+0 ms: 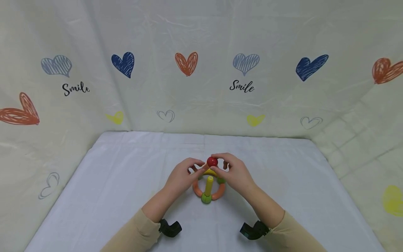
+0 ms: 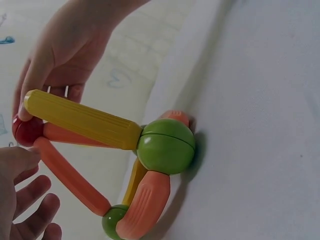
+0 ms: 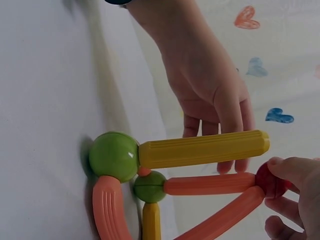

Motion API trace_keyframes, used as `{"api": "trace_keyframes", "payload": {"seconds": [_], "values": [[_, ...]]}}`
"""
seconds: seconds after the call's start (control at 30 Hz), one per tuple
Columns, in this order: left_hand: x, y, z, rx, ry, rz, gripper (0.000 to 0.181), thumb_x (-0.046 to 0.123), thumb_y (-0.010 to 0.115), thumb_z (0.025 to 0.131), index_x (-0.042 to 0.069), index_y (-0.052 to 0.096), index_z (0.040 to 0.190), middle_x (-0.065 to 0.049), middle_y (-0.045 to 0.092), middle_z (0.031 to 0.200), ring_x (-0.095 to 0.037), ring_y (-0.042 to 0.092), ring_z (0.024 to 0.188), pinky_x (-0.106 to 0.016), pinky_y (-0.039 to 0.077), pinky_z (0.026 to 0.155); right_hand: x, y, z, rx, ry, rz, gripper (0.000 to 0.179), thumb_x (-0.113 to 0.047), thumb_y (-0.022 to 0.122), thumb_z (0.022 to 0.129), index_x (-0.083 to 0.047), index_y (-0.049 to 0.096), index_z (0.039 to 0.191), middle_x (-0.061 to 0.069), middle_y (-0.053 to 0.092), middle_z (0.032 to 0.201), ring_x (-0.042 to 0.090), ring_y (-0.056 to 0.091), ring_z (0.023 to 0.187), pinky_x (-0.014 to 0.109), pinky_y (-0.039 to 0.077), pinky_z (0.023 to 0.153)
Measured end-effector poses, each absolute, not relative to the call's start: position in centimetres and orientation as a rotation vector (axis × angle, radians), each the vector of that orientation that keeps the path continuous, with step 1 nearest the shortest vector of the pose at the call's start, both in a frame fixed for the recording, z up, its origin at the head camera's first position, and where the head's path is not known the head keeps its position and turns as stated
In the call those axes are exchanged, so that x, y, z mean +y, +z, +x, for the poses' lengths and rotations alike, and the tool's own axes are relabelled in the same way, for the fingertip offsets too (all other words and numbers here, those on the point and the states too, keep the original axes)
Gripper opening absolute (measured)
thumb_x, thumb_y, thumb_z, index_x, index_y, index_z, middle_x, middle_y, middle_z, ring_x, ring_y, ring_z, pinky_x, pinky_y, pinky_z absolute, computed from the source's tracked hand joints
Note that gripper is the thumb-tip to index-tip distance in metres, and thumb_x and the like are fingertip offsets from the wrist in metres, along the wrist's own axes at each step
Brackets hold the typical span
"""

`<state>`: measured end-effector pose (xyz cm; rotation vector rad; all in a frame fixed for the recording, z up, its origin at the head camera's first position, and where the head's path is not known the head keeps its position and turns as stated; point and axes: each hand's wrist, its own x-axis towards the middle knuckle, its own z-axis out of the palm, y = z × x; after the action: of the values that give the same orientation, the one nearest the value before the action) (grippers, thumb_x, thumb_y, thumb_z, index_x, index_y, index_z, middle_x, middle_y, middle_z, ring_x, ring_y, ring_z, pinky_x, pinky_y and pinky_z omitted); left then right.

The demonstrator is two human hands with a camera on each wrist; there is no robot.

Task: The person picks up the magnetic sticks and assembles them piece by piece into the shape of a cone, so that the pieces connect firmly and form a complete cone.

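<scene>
My right hand (image 1: pixel 237 175) pinches a red ball (image 1: pixel 212 161) between thumb and fingers. Two straight orange sticks (image 2: pixel 72 175) slope up to that ball from green balls in a ring lying on the table. The ring joins curved orange pieces (image 3: pixel 107 205), a curved yellow piece (image 1: pixel 210 172) and green balls. On the nearest green ball (image 1: pixel 206 198) a straight yellow stick (image 1: pixel 208 186) stands with its upper end free. My left hand (image 1: pixel 181 175) is beside the red ball, fingers loosely spread, thumb tip close to an orange stick's upper end; whether it touches, I cannot tell.
A white cloth (image 1: pixel 126 196) covers the table. Behind it hangs a pale curtain (image 1: pixel 211 31) printed with hearts and the word "Smile". Black wrist mounts (image 1: pixel 170 229) sit on both forearms, low over the table's near side.
</scene>
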<state>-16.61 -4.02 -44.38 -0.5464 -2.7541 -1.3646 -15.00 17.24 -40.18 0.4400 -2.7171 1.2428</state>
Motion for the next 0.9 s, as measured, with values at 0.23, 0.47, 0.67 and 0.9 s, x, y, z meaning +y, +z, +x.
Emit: {"api": "trace_keyframes", "payload": {"seconds": [0.23,0.47,0.67,0.9], "values": [[-4.9,-44.3,-15.7,-2.810,-1.324,-0.578,0.026,0.033,0.070,0.093,0.025,0.069,0.118,0.012,0.064,0.109,-0.010,0.059,0.093,-0.033,0.051,0.080,17.2,-40.0,-15.0,-2.740,1.244,0.423,0.043,-0.028,0.080,0.085,-0.022,0.068,0.126,-0.008,0.065,0.105,0.020,0.053,0.083,0.028,0.044,0.059],[-5.2,-44.0,-14.4,-2.809,-1.332,-0.696,0.028,0.032,0.071,0.093,0.020,0.070,0.118,0.008,0.067,0.111,-0.008,0.059,0.091,-0.033,0.051,0.081,17.4,-40.2,-15.0,-2.740,1.222,0.424,0.041,-0.028,0.078,0.087,-0.023,0.068,0.126,-0.008,0.065,0.108,0.019,0.053,0.084,0.027,0.044,0.059],[-4.9,-44.3,-13.8,-2.831,-1.383,-0.716,0.032,0.041,0.066,0.095,0.022,0.070,0.120,0.011,0.066,0.106,-0.007,0.057,0.089,-0.029,0.050,0.078,17.5,-40.0,-15.0,-2.710,1.230,0.471,0.037,-0.026,0.077,0.088,-0.022,0.069,0.124,-0.008,0.066,0.109,0.016,0.052,0.083,0.026,0.045,0.060],[-4.6,-44.6,-13.7,-2.822,-1.508,-0.706,0.029,0.045,0.067,0.093,0.028,0.070,0.117,0.018,0.063,0.099,-0.007,0.058,0.086,-0.028,0.051,0.074,17.5,-39.7,-15.2,-2.695,1.229,0.498,0.034,-0.025,0.076,0.089,-0.019,0.072,0.122,-0.006,0.067,0.111,0.016,0.053,0.084,0.027,0.047,0.063]]}}
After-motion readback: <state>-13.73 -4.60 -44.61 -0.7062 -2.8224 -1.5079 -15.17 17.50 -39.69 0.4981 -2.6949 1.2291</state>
